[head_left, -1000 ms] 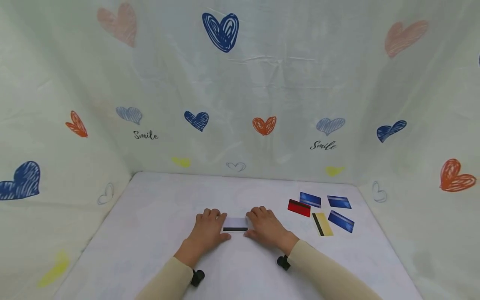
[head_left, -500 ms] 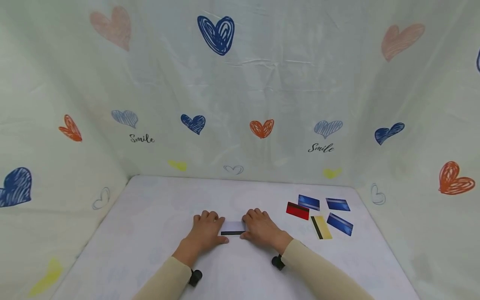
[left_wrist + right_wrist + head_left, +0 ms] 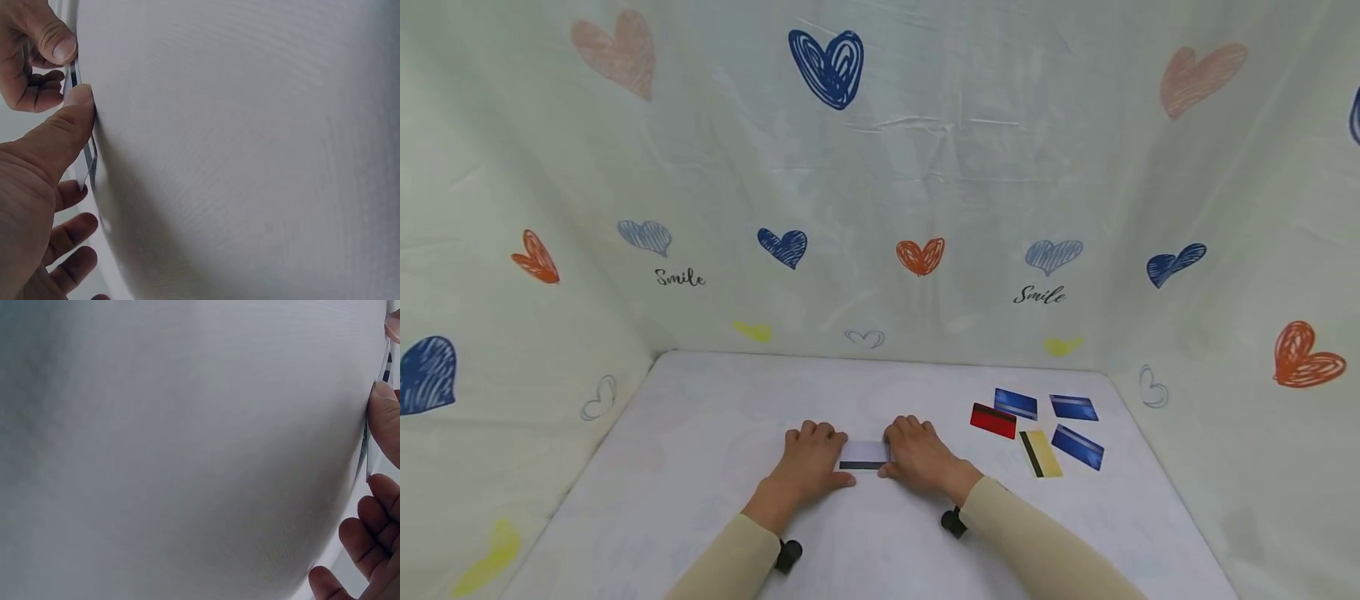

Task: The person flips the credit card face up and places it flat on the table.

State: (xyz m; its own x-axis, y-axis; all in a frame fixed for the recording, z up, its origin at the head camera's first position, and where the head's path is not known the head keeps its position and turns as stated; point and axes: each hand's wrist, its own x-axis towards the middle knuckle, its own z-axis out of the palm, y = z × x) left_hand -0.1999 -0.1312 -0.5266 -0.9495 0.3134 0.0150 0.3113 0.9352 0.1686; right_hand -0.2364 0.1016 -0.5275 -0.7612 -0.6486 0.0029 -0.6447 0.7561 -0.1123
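Observation:
A pale card (image 3: 863,451) with a black stripe along its near side lies between the two hands at the middle of the table. My left hand (image 3: 808,462) pinches its left end, thumb at the near edge and index finger at the far edge. At the right end, my right hand (image 3: 921,458) holds it the same way, its fingers covering that end. The left wrist view shows the card (image 3: 83,170) edge-on under the left thumb (image 3: 74,115). In the right wrist view, a darker bluish edge shows just under the card (image 3: 369,456).
Right of the hands lie a red card (image 3: 992,422), a yellow card (image 3: 1042,454) with a black stripe, and blue cards (image 3: 1077,447), one of them touching the red card. The white table (image 3: 737,383) meets a heart-printed curtain (image 3: 850,183) at the back and sides.
My right hand has shifted slightly left, covering more of the pale card's right end. My left hand keeps its hold. The head view has turned a little.

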